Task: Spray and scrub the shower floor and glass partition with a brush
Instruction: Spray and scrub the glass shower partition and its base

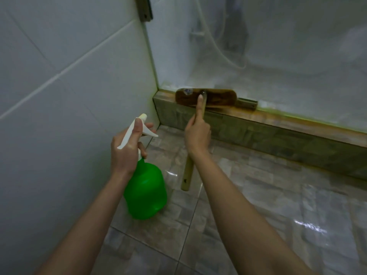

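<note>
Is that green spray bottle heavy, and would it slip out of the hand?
Probably light enough: the left hand alone holds the green spray bottle by its white sprayer. It looks like plastic, so likely tough, not breakable. The fingers curl round its neck, so it should not slip easily.

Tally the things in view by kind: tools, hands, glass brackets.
Spray bottle: 1
Brush: 1
Hands: 2, left hand gripping the bottle, right hand gripping the brush handle
Brackets: 2, lower bracket, upper bracket
Total: 6
</note>
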The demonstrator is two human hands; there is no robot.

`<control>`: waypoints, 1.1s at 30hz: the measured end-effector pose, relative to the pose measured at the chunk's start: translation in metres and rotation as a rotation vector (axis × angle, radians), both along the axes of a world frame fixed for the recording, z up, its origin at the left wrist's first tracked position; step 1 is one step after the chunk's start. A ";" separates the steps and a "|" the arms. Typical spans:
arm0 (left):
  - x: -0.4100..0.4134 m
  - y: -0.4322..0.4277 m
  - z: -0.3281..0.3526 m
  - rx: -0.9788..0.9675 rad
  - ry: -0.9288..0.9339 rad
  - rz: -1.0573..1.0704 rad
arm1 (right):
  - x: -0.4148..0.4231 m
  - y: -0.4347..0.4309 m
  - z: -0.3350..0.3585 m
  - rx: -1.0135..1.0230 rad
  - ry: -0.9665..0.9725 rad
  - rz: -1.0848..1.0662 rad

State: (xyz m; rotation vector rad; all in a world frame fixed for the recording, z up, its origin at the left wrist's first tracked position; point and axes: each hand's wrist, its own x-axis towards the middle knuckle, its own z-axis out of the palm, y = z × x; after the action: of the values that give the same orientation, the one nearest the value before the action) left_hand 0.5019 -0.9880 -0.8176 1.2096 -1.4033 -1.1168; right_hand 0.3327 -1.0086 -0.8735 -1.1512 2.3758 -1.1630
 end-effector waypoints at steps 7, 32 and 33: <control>0.027 -0.004 0.009 -0.022 0.011 0.032 | -0.027 0.039 -0.015 -0.155 -0.051 -0.280; 0.032 0.006 0.007 0.012 0.051 0.020 | -0.011 -0.042 0.072 0.071 0.480 0.439; 0.029 0.007 0.007 0.016 0.057 0.015 | -0.016 -0.050 0.079 0.131 0.558 0.487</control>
State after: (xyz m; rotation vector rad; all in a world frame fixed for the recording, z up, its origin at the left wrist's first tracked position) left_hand 0.5309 -0.9814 -0.8103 1.1884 -1.3429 -1.1455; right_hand 0.3167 -1.0583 -0.7943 -2.0603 2.2569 -0.5637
